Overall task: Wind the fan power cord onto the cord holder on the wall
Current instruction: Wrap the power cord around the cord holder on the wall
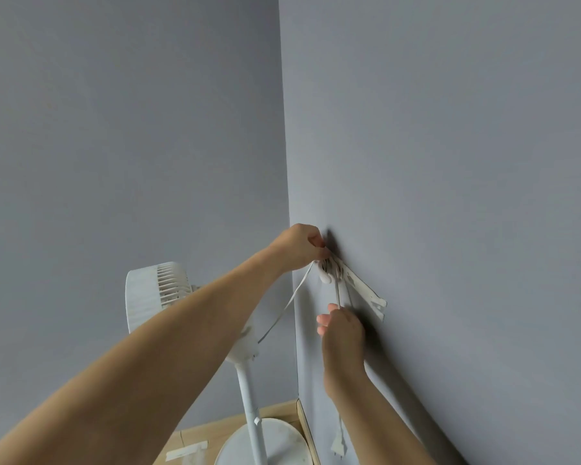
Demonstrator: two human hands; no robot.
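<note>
A white cord holder is fixed to the grey wall on the right, with loops of the white flat power cord around it. My left hand pinches the cord at the top of the holder. My right hand grips the cord just below the holder. The plug dangles under my right forearm. The cord runs from the holder down to the white pedestal fan in the corner.
A white bracket strip lies along the wall beside the holder. The fan's pole and round base stand on a wooden floor. A strip of tape lies on the floor at the left.
</note>
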